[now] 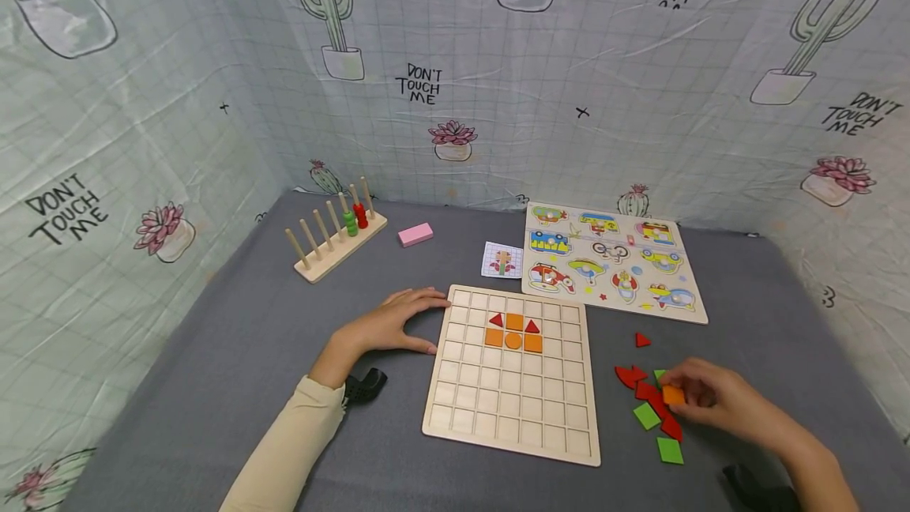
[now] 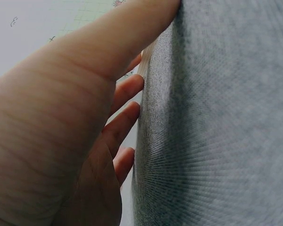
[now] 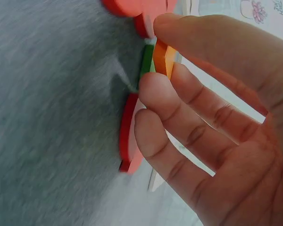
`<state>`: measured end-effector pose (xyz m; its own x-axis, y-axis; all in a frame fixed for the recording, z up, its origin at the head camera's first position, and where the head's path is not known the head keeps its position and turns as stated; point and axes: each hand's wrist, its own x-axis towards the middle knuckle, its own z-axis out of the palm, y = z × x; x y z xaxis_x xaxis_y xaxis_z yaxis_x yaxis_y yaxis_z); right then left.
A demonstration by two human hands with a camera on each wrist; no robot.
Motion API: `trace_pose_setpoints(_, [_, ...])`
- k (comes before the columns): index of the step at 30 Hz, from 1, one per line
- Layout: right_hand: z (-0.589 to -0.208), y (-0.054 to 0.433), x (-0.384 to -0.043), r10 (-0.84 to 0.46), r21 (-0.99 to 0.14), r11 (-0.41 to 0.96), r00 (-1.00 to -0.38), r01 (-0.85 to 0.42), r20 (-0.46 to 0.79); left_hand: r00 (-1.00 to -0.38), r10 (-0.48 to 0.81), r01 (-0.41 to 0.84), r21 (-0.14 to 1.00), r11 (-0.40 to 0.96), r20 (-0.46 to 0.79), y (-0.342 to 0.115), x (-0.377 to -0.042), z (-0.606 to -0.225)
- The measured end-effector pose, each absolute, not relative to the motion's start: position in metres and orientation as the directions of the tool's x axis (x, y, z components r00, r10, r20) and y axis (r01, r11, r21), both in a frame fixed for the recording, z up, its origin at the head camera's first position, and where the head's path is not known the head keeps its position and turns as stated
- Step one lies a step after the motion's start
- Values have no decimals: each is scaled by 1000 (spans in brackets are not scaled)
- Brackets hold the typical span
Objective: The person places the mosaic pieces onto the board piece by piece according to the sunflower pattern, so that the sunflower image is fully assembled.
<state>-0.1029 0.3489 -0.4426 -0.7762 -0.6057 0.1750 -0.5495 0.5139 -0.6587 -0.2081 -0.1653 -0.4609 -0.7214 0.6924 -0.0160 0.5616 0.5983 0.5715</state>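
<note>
A wooden grid board (image 1: 512,393) lies on the grey cloth, bearing three orange squares, an orange circle (image 1: 513,340) and two red triangles in its upper rows. My left hand (image 1: 391,322) rests at the board's left edge, fingers and thumb spread, fingertips right at the rim; the left wrist view shows the fingers (image 2: 125,123) low by the cloth. To the right of the board, my right hand (image 1: 721,401) pinches an orange square tile (image 1: 673,395) between thumb and fingers. Under and around that tile lie red pieces (image 1: 648,391) and green squares (image 1: 670,450).
A pegged wooden stand (image 1: 341,247) with green and red beads stands at the back left, near a pink block (image 1: 415,235). Behind the board are a pattern card (image 1: 502,260) and a vehicle puzzle board (image 1: 611,259). One red triangle (image 1: 642,340) lies apart.
</note>
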Motion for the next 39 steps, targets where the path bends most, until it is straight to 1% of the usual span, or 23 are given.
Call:
trace_pose_setpoints(11, [-437,316,-112,-676,-683,466,-724,-562,135,-724,689,555,564,612,-36,-165,-208,-459])
trace_pose_setpoints(17, [-438,299,-117,-712,-680,414,-680,-606,173,-723,690,554,567,610,-35,-166,-209,-459])
trace_pose_setpoints(23, [-433,281,-119,-706,-704,413,-692,-578,154,-724,688,550,568,612,-40,-166,-209,-458])
trace_pose_setpoints(28, [-431,264,-121,-710,-700,409,-686,-586,159,-721,692,553,572,605,-34,-168,-207,-458])
trace_pose_setpoints(32, [-430,251,-123,-698,-678,438,-699,-590,157,-726,686,552,564,614,-36,-167,-207,-458])
trace_pose_setpoints(39, [-429,237,-127,-694,-661,490,-714,-568,98,-721,692,560,567,605,-26,-167,-206,-457])
